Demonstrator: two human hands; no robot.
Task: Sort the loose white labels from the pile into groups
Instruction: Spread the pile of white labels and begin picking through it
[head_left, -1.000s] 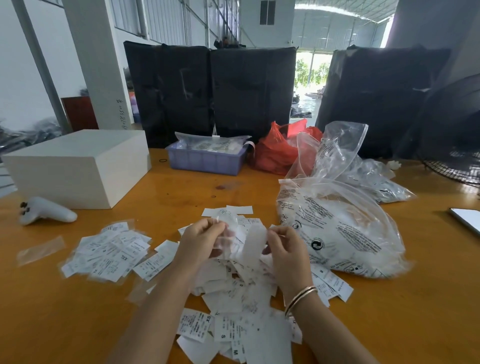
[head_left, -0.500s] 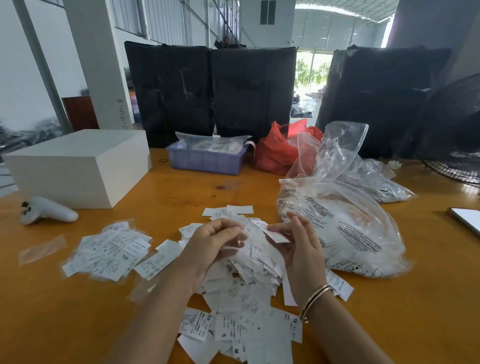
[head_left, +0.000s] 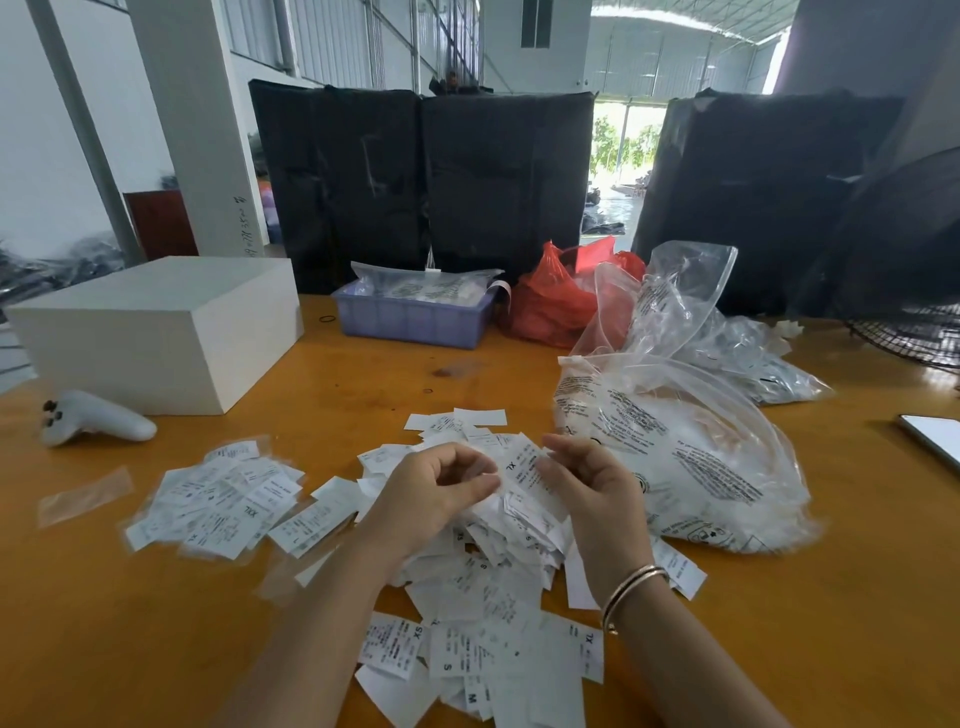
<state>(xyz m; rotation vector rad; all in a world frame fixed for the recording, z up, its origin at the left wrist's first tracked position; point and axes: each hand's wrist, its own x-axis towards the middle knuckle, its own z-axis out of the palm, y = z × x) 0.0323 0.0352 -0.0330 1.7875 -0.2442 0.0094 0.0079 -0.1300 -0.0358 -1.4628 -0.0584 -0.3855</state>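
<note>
A loose pile of white labels (head_left: 498, 597) covers the orange table (head_left: 156, 623) in front of me, printed with size letters such as S, XS and XL. To its left lies a separate spread of labels (head_left: 218, 499), some marked XL. Both hands hover over the top of the pile. My left hand (head_left: 431, 493) has its fingers curled and pinches the edge of an XL label (head_left: 519, 470). My right hand (head_left: 592, 483), bangles on the wrist, curls its fingers round the same label's other edge.
A clear printed plastic bag (head_left: 685, 452) bulges at the right of the pile. Behind are a red bag (head_left: 550, 306), a blue bin (head_left: 410, 317) and a white box (head_left: 150, 332). A white controller (head_left: 93, 418) lies at left, a small clear sleeve (head_left: 83, 493) near it, a tablet edge (head_left: 935, 436) at right.
The clear sleeve my hands held up a second ago is gone. Both hands have dropped onto the top of the pile and now hold an XL label between them.
</note>
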